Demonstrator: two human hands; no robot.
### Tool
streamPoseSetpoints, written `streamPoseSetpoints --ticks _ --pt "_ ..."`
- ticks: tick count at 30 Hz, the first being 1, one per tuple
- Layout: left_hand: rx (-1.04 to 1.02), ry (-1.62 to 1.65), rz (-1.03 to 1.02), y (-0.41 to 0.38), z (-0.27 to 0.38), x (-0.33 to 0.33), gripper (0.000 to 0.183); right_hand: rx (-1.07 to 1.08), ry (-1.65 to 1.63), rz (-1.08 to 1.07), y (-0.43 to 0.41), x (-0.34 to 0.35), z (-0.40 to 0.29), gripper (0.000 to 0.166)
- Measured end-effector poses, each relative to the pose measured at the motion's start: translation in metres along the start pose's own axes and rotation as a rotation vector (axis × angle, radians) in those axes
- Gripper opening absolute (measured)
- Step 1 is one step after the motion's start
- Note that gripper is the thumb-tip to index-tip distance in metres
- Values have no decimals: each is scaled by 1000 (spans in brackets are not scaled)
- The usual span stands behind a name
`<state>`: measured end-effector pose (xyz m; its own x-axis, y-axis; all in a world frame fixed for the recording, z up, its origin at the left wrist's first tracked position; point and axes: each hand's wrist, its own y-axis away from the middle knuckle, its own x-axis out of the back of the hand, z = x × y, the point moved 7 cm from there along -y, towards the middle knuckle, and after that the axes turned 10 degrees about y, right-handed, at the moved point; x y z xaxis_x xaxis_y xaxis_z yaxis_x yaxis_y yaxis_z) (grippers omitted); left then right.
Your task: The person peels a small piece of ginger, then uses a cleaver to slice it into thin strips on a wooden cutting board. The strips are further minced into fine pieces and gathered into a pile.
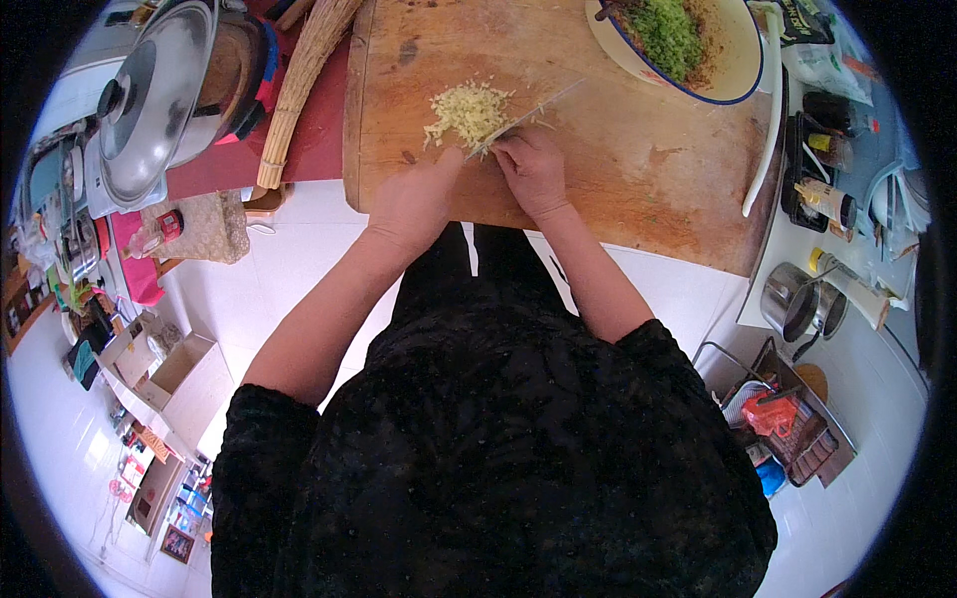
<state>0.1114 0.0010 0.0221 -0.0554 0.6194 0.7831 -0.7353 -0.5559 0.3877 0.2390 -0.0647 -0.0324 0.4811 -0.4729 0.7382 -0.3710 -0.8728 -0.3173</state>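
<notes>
My left hand (422, 190), blurred, is closed around the handle end of a kitchen knife, whose thin blade (542, 107) slants away to the upper right over a wooden cutting board (650, 164). On the blade's right side, my right hand (534, 168) has its fingers curled with the fingertips close against the blade. Whatever lies under those fingertips is hidden. Finely chopped pale yellow food (471, 112), perhaps garlic or ginger, forms a loose heap left of the blade. A few pale slivers (544, 123) lie beyond my right knuckles.
An enamel basin (729, 71) with chopped green vegetable (669, 41) stands at the board's far right, near a white curved strip (764, 149). Left of the board lie a straw brush (295, 112) and a lidded pot (153, 97). Bottles (826, 198) and saucepans (789, 303) line the right.
</notes>
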Motion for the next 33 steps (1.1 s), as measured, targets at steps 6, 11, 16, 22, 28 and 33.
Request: streamPoseSetpoints --ticks 6,11,16,22,28,33 --pt "97 25 -58 -20 8 -11 17 16 -2 12 3 -3 3 8" --pt "17 101 63 -28 4 -9 10 37 48 -67 -3 10 6 12" --pt "66 91 58 -23 -3 -12 12 -149 297 181 -22 39 39 17" --pt "54 158 137 -24 -8 -7 12 -146 36 -179 -4 -5 11 19" --pt "8 157 128 -18 -7 -1 11 -148 39 -104 4 0 5 19" --pt "-25 29 45 0 1 1 14 -165 -21 -60 8 -4 11 14"
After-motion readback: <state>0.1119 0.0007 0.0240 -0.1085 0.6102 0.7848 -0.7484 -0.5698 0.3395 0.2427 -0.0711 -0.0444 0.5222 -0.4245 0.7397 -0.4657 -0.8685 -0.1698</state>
